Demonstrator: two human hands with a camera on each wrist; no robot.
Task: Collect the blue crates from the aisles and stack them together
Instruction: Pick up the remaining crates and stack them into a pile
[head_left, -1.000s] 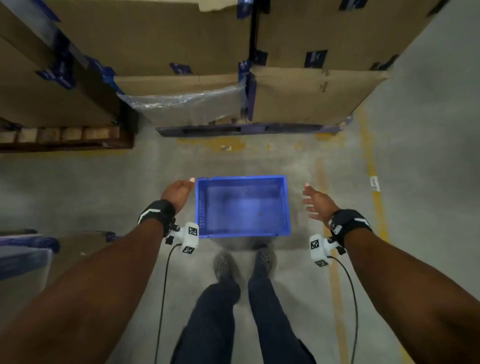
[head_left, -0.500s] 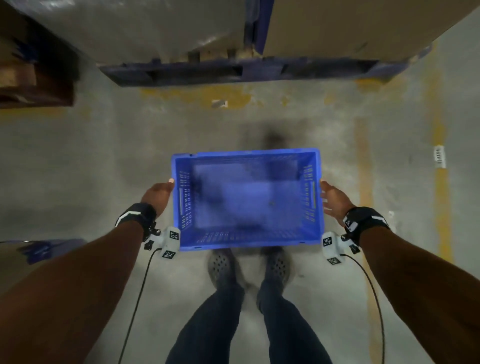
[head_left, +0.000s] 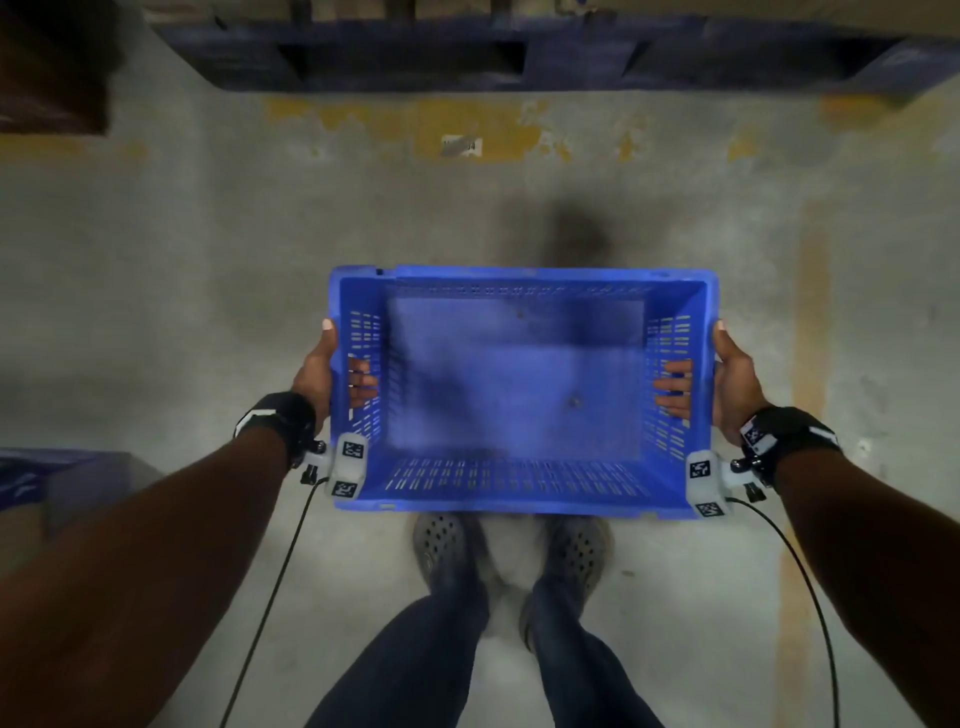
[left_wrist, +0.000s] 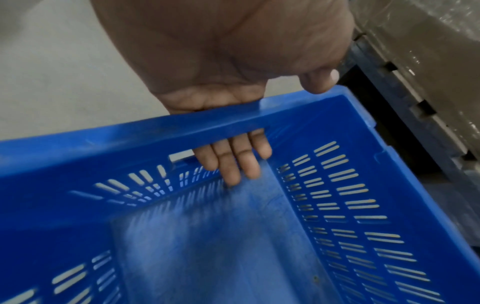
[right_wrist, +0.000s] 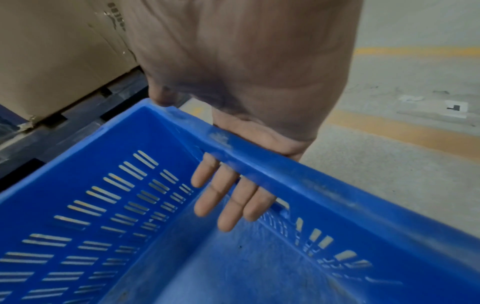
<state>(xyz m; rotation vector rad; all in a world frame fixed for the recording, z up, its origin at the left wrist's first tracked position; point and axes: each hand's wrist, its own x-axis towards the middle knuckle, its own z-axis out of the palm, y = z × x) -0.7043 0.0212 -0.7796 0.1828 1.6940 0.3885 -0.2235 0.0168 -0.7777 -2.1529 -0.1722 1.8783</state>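
Note:
An empty blue crate with slotted walls is held up above the concrete floor, over my feet. My left hand grips its left end: the fingers pass through the handle slot into the crate and the thumb lies on the rim. My right hand grips the right end the same way, with its fingers poking through the handle slot under the rim. Dust dulls the crate's floor.
A dark blue pallet loaded with cardboard boxes stands just ahead. Another blue object lies at the left edge. Worn yellow floor lines run on the right. My shoes are below the crate.
My hands came in from beside the crate, closed on its two end handles, and the crate now sits larger and higher in view, off the floor.

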